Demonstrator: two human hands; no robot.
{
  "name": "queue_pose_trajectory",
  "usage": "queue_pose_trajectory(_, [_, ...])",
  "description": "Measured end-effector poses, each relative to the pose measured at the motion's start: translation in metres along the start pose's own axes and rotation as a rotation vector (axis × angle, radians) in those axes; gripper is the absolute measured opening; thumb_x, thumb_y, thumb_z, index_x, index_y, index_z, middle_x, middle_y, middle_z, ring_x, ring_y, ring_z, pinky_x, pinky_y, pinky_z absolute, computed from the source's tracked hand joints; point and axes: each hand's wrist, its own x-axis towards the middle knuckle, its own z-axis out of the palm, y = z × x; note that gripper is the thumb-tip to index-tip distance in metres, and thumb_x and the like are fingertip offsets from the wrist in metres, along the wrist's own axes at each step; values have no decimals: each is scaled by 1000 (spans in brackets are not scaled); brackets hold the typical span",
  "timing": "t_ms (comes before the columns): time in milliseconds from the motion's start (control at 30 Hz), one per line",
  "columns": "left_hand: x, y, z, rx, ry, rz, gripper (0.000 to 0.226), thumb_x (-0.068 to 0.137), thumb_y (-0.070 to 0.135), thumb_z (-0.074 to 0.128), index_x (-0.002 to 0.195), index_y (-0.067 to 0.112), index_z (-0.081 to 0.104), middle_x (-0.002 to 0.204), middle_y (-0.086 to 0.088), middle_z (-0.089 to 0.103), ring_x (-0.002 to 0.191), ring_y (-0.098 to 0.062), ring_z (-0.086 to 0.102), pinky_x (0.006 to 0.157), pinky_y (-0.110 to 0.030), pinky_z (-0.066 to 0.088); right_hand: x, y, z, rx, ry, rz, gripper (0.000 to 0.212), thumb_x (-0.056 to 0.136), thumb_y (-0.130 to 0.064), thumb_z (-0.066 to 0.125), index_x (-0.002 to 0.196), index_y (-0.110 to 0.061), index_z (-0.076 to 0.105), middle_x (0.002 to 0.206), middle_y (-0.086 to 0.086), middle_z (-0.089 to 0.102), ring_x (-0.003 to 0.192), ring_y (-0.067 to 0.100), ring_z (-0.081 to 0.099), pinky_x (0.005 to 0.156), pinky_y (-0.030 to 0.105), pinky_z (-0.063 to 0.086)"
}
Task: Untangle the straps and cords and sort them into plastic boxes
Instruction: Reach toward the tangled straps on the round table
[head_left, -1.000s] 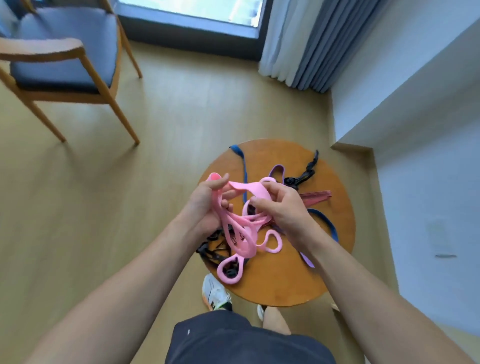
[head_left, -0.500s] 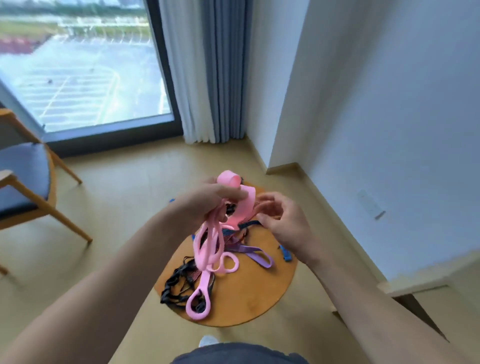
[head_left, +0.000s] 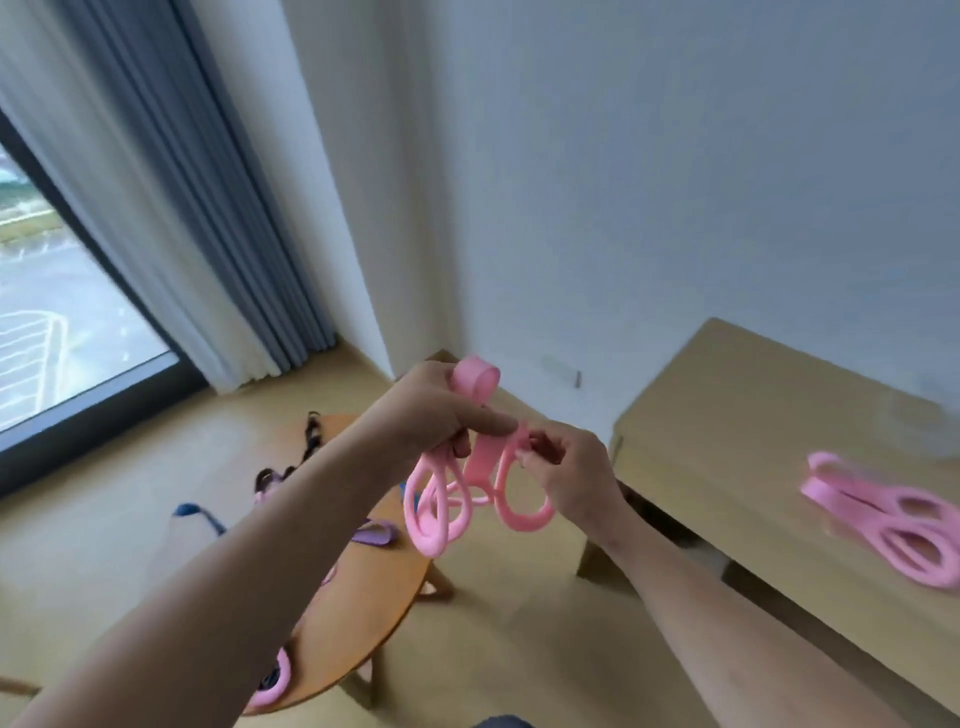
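Grips a pink, flat, rubbery strap with several oval loops (head_left: 480, 467) in the air with the left hand (head_left: 441, 410), fingers curled round its upper part just under a rolled end. Pinches the same strap with the right hand (head_left: 571, 478), thumb and fingertips closed on the band beside a big hanging loop. Holds it in front of the right edge of a round wooden table (head_left: 363, 597), clear of the top.

Hides much of that table behind the left forearm. Visible around the arm:
- a black braided cord (head_left: 306, 447)
- a blue strap end (head_left: 195, 512)
- a purple flat strap (head_left: 374, 535)
- a pink loop (head_left: 278, 675) at the near rim

Farther right, on a low pale wooden bench (head_left: 727, 415), a second pink looped strap (head_left: 883, 514), blurred, well apart from both hands. Behind, a white wall (head_left: 623, 182), grey curtain (head_left: 208, 208) and window (head_left: 52, 322).
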Motion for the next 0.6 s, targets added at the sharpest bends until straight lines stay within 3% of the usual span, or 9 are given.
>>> queue_pose_trajectory(133, [5, 18, 69, 1, -121, 61, 44, 52, 6, 93, 93, 12, 79, 83, -16, 76, 62, -20, 59, 50, -27, 52, -25, 26, -64, 4, 157, 0, 15, 86, -6, 73, 95, -17, 79, 79, -11, 74, 74, 4, 68, 72, 18, 54])
queue_pose_trajectory(233, [10, 33, 117, 50, -171, 80, 34, 64, -2, 89, 94, 8, 78, 79, -12, 76, 58, -19, 58, 51, -26, 52, -43, 42, -118, -12, 267, 6, 13, 88, -12, 73, 89, -24, 79, 77, -14, 74, 74, 6, 66, 67, 14, 48])
queue_pose_trajectory(367, [13, 57, 174, 115, -283, 103, 28, 70, -1, 89, 94, 8, 79, 73, -8, 73, 56, -18, 53, 52, -27, 51, -68, 62, -176, 30, 382, 56, 31, 87, -13, 73, 75, -42, 73, 75, -17, 73, 71, 5, 65, 63, 12, 46])
queue_pose_trajectory(500, [14, 77, 229, 109, -418, 138, 28, 70, 2, 91, 95, 7, 79, 87, -22, 75, 53, -16, 50, 53, -27, 49, -92, 81, -204, 228, 363, 168, 25, 86, -10, 72, 84, -34, 79, 83, -10, 77, 74, 3, 69, 68, 14, 51])
queue_pose_trajectory(600, [22, 88, 264, 117, -461, 141, 28, 71, 3, 90, 97, 5, 78, 80, -15, 73, 47, -13, 49, 50, -25, 48, -107, 97, -218, 442, 262, 296, 14, 86, -11, 74, 90, -22, 81, 87, 2, 77, 76, 11, 72, 66, 17, 54])
